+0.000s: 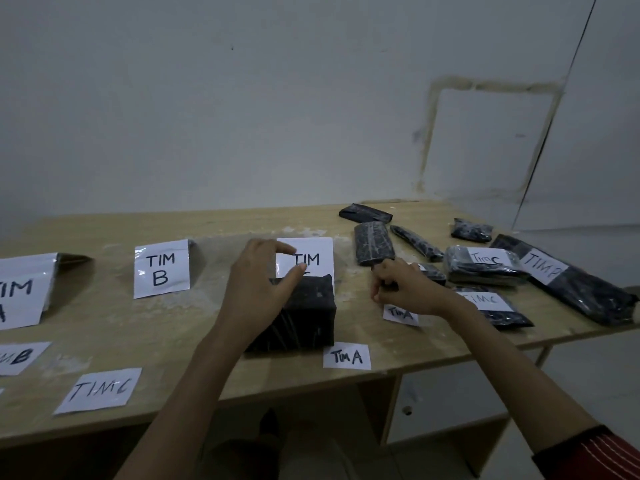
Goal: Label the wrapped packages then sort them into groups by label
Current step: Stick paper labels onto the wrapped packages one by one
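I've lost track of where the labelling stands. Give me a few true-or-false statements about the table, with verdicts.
1. A black box stands in front of the TIM C sign. True.
2. The left hand rests on the TIM B sign. False: it is at the box's top.
3. Two TIM A slips lie on the table. True: one is by the box and one is by the right hand.
4. Every package on the right is labelled. False: several back packages show no label.
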